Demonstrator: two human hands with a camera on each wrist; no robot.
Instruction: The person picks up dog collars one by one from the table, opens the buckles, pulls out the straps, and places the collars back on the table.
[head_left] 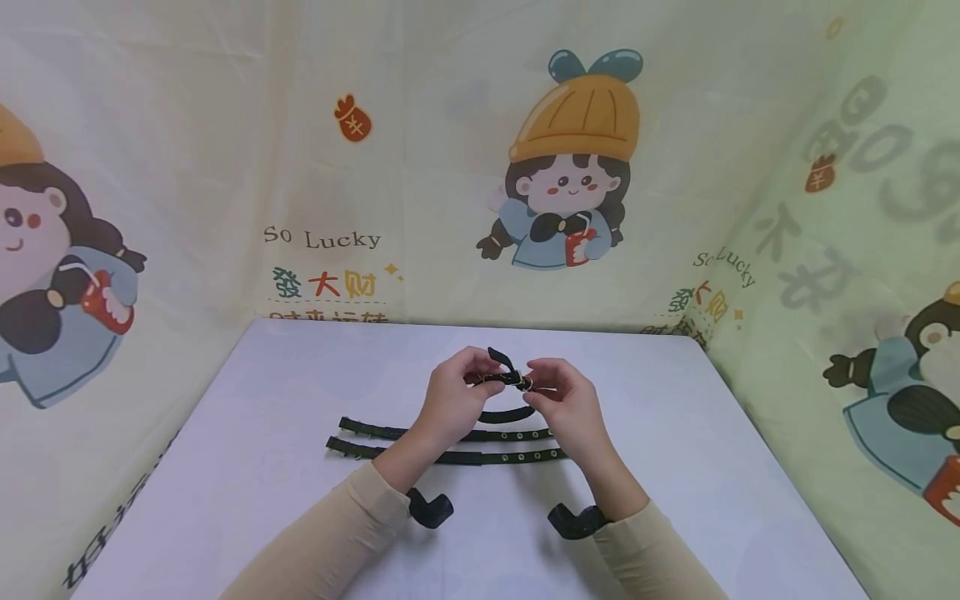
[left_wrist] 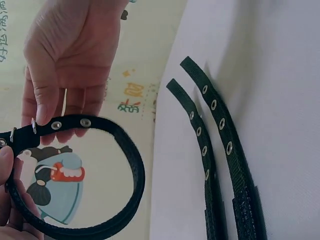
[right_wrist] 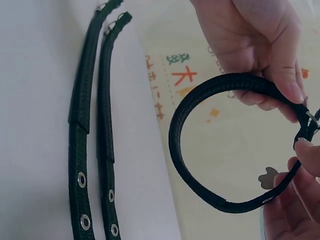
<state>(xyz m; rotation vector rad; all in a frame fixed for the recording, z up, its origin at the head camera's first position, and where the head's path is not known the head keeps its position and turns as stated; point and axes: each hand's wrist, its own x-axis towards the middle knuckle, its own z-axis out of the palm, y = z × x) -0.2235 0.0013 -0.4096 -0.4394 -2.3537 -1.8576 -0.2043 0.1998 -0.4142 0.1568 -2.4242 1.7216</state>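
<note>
Both hands hold a dark dog collar (head_left: 507, 415) bent into a closed loop above the table. My left hand (head_left: 453, 398) pinches it by the metal buckle, where a free strap end sticks up in the head view. On the other side of the buckle, my right hand (head_left: 567, 403) pinches the strap between thumb and fingers. Metal eyelets (left_wrist: 86, 122) show along the loop in the left wrist view. Two similar collars, an upper one (head_left: 517, 436) and a lower one (head_left: 468, 457), lie straight and side by side beneath the hands.
The white table (head_left: 247, 508) has a patterned cloth backdrop (head_left: 442, 200) behind it and at its sides. Black wrist-worn pieces, one left (head_left: 431, 510) and one right (head_left: 576, 522), sit by the sleeves.
</note>
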